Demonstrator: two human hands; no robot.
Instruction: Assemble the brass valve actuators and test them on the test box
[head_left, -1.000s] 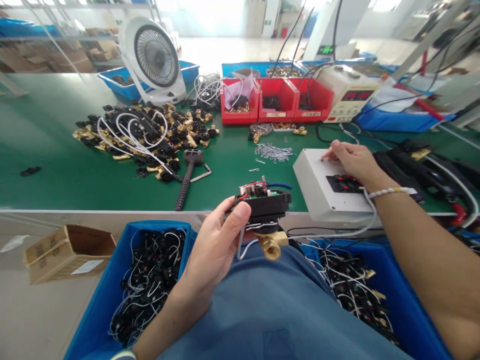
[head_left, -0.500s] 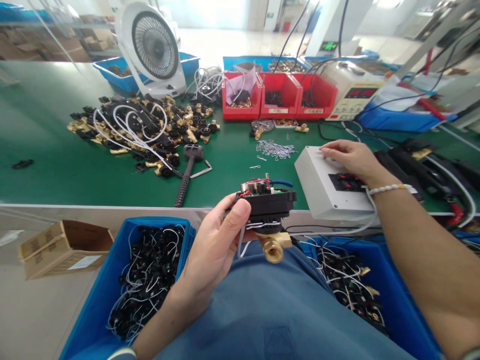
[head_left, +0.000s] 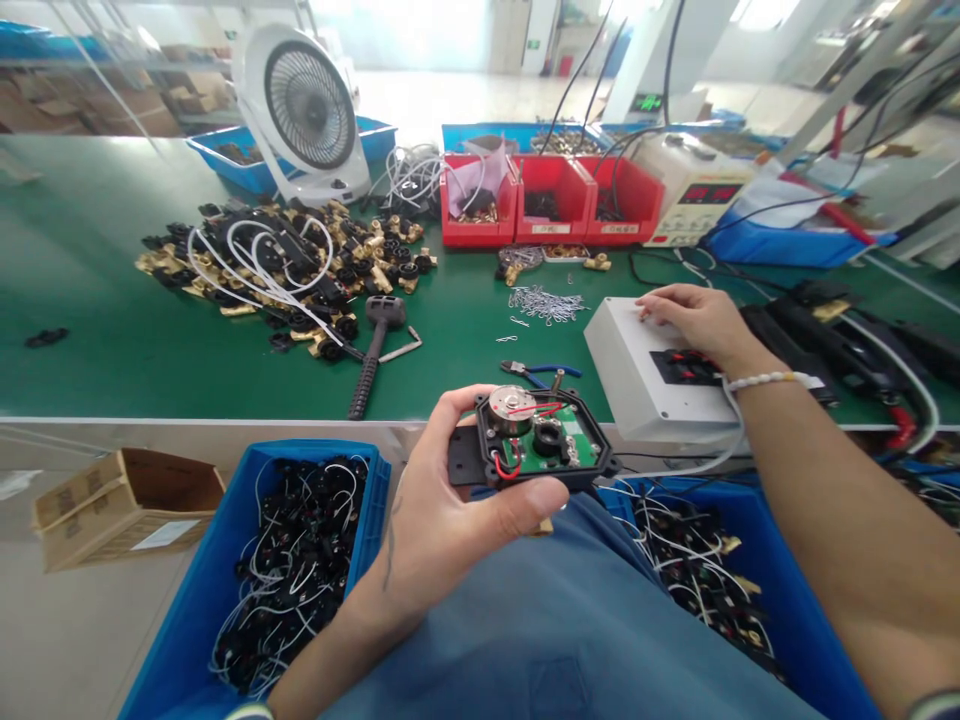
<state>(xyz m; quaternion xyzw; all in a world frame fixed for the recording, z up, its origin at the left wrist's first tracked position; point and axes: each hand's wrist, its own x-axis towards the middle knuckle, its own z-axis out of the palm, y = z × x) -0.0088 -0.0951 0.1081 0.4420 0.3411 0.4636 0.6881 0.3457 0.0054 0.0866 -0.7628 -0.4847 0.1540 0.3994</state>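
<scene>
My left hand (head_left: pixel 457 500) is wrapped around a motorised valve (head_left: pixel 551 440), its black housing tilted so the open top faces me. Inside the housing show a round silver motor, a green circuit board and red wires. A bit of the brass body peeks out below my thumb; the rest is hidden. My right hand (head_left: pixel 694 320) rests over a light grey control box (head_left: pixel 637 370), thumb and fingertips pinched on a small switch (head_left: pixel 643 312) on its top. Just beyond the valve lie blue-handled side cutters (head_left: pixel 544 373).
A hammer (head_left: pixel 379 350) and a hex key (head_left: pixel 403 346) lie left, before a heap of brass valves (head_left: pixel 360 260). Metal clips (head_left: pixel 547 303) are scattered mid-table. Red bins (head_left: pixel 551 200), a fan (head_left: pixel 311 110) and a power supply (head_left: pixel 694 195) stand behind. Blue crates (head_left: pixel 379 490) flank my lap.
My left hand has tipped the valve, turning its open top toward me and the brass body down out of sight. The side cutters now show more fully. My right hand stays at the box.
</scene>
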